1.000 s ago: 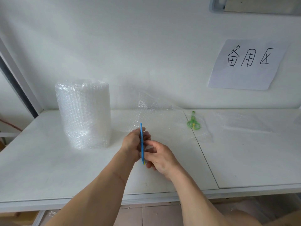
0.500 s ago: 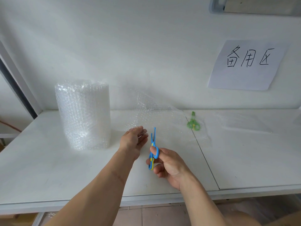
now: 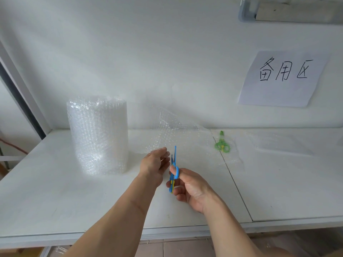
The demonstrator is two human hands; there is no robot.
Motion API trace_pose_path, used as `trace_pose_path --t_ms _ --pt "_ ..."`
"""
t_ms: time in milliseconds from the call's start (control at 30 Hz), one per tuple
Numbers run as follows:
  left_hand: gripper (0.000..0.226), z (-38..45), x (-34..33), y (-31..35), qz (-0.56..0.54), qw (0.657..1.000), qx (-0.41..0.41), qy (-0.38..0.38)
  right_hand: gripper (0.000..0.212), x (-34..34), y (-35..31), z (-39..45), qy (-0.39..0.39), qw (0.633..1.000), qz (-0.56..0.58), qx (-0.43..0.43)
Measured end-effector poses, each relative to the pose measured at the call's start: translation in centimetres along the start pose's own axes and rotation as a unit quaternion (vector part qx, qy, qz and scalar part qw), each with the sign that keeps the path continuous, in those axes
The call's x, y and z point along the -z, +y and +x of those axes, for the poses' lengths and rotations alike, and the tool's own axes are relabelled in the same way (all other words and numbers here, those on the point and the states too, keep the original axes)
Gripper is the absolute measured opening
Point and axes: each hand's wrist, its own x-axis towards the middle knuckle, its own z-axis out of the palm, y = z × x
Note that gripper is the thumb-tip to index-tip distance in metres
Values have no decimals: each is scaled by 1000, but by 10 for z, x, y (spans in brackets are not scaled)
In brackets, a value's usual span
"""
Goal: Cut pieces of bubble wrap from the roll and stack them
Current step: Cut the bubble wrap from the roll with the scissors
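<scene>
While your right hand (image 3: pixel 191 188) grips the scissors (image 3: pixel 173 169) and your left hand (image 3: pixel 156 164) hangs open beside them, take the wrap (image 3: pixel 178 138) lying loose right of the roll (image 3: pixel 98 134) by its near edge: light, limp, slippery.

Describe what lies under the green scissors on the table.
The small green plastic scissors rest on a clear sheet of bubble wrap spread over the white table. The table seam beneath is partly covered.
</scene>
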Motion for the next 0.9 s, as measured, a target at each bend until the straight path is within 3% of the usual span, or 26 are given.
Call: trace_pose_path --t_ms 267,467,567,900 --pt "10 -4 2 -2 -21 1000 14 -11 24 1 2 8 24 999 13 22" --pt "10 -5 0 -4 -7 998 13 -60 18 2 6 9 34 999 10 34" --pt "23 -4 0 -6 3 996 5 -87 22 3 5 8 35 999 17 34" --pt "24 -7 5 -6 50 993 -11 -108 26 4 4 14 44 998 29 39"
